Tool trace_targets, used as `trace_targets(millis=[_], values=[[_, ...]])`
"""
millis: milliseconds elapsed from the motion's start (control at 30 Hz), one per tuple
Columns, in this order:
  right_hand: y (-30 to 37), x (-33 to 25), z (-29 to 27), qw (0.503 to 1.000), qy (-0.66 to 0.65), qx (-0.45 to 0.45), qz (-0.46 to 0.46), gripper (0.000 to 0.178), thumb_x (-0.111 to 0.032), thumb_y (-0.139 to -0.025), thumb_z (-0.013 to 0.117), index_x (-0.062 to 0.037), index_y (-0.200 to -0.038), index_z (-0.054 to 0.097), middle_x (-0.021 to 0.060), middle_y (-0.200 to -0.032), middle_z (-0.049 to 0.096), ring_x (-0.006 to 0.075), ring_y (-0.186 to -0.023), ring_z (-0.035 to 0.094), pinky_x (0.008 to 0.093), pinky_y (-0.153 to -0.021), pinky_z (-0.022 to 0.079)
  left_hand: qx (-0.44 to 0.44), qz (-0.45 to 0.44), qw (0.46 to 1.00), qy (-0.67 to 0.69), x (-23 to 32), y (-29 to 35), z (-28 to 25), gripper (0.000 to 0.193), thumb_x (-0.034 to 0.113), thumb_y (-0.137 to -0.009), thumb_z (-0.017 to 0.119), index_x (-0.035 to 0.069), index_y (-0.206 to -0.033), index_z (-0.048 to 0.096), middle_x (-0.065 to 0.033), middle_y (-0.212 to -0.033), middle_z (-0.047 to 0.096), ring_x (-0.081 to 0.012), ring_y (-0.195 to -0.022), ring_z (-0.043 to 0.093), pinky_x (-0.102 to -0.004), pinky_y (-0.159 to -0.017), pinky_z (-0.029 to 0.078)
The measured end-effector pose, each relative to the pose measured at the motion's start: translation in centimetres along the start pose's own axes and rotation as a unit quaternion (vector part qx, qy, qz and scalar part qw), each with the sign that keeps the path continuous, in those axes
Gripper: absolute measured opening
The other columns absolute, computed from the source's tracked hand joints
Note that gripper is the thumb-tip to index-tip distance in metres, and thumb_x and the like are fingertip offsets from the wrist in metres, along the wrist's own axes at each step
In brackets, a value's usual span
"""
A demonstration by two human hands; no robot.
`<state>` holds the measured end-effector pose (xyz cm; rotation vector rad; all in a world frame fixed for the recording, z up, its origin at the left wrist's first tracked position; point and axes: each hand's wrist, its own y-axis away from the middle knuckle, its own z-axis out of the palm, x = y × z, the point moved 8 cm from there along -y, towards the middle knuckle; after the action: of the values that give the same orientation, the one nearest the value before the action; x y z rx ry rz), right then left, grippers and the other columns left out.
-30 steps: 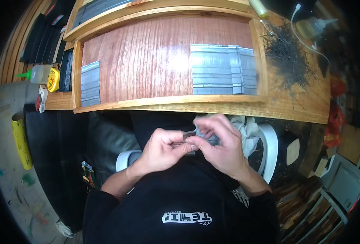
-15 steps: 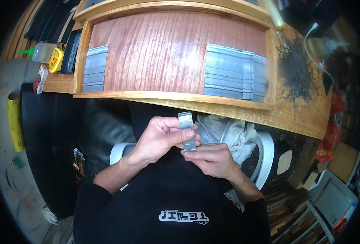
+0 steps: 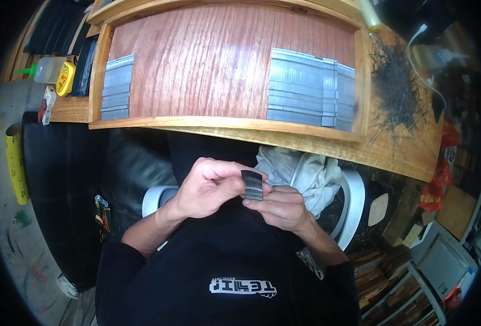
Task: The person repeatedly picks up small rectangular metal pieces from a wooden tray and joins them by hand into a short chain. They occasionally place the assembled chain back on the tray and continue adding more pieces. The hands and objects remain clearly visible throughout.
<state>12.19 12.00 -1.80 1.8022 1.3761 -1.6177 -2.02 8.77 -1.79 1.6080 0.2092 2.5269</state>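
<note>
Between my two hands, in front of my chest, is a small stack of thin grey metal strips (image 3: pixel 252 185) with a dark upper face. My left hand (image 3: pixel 208 189) pinches the stack from the left with thumb and fingers. At its lower right end, my right hand (image 3: pixel 284 209) has its fingers closed on the stack too. Beyond my hands lies a shallow wooden tray (image 3: pixel 224 124) with a reddish wood-grain bottom. Rows of similar grey strips lie inside it, a narrow group (image 3: pixel 116 89) at the left and a wider group (image 3: pixel 297 89) at the right.
A heap of thin dark wire-like pieces (image 3: pixel 398 89) lies right of the tray. To its left are a yellow tape measure (image 3: pixel 65 79) and a green-tipped bottle (image 3: pixel 47 70). A pale cloth (image 3: pixel 305 176) hangs beside a white chair arm (image 3: pixel 351 204). A yellow roll (image 3: pixel 16 165) is at far left.
The stack has tipped in my hands, so its dark face now shows and it looks shorter. My left hand has turned with it. The view has shifted slightly.
</note>
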Motion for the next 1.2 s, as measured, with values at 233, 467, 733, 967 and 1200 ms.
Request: trace_targets(millis=[233,467,733,967,1200], values=[[-0.1,-1.0,-0.5,0.997,0.05,0.01,-0.057,0.027,0.005,-0.078,0.077,-0.0055,-0.103,0.078,0.011,-0.085,0.074,0.0211,-0.072,0.071,0.0312,-0.058,0.056,-0.046,0.048,0.998,0.001,0.4,0.1,0.3,0.095,0.066,-0.104,0.013,-0.012,-0.127,0.062,-0.0264,-0.114,0.071,-0.0314,-0.104,0.072,-0.039,-0.095,0.055],[-1.1,-1.0,-2.3,0.996,0.088,0.015,0.021,0.012,0.001,-0.079,0.08,-0.0015,-0.09,0.077,0.0159,-0.095,0.076,0.0219,-0.085,0.076,0.0295,-0.069,0.064,0.062,-0.035,0.997,-0.001,-1.1,-0.4,-1.7,0.078,0.053,-0.11,0.02,-0.01,-0.131,0.059,-0.024,-0.116,0.071,-0.0309,-0.111,0.07,-0.0399,-0.099,0.054],[0.6,1.6,-1.0,0.983,-0.103,0.096,0.119,0.019,0.01,-0.081,0.077,0.0002,-0.097,0.077,0.0152,-0.093,0.077,0.0219,-0.084,0.077,0.029,-0.077,0.063,0.083,-0.031,0.996,0.031,-1.1,-1.6,-0.7,0.049,0.033,-0.111,0.042,-0.008,-0.132,0.059,-0.0219,-0.113,0.072,-0.0266,-0.106,0.071,-0.0364,-0.091,0.058],[2.4,1.9,0.9,0.973,-0.144,0.059,0.171,0.016,0.007,-0.084,0.075,0.0001,-0.098,0.077,0.0147,-0.093,0.077,0.023,-0.087,0.077,0.0297,-0.079,0.062,0.113,-0.117,0.987,0.009,-1.0,-2.4,0.3,0.029,0.018,-0.105,0.059,-0.008,-0.114,0.068,-0.0203,-0.098,0.075,-0.0256,-0.091,0.075,-0.0346,-0.08,0.062],[2.4,1.5,0.6,0.974,-0.124,0.071,0.177,0.017,0.007,-0.085,0.074,0.0005,-0.1,0.077,0.0143,-0.094,0.077,0.0225,-0.087,0.077,0.0291,-0.078,0.062,0.076,-0.137,0.987,0.021,-1.7,-2.1,0.9,0.02,-0.006,-0.095,0.066,-0.006,-0.115,0.068,-0.0186,-0.103,0.076,-0.022,-0.091,0.075,-0.0321,-0.081,0.061]])
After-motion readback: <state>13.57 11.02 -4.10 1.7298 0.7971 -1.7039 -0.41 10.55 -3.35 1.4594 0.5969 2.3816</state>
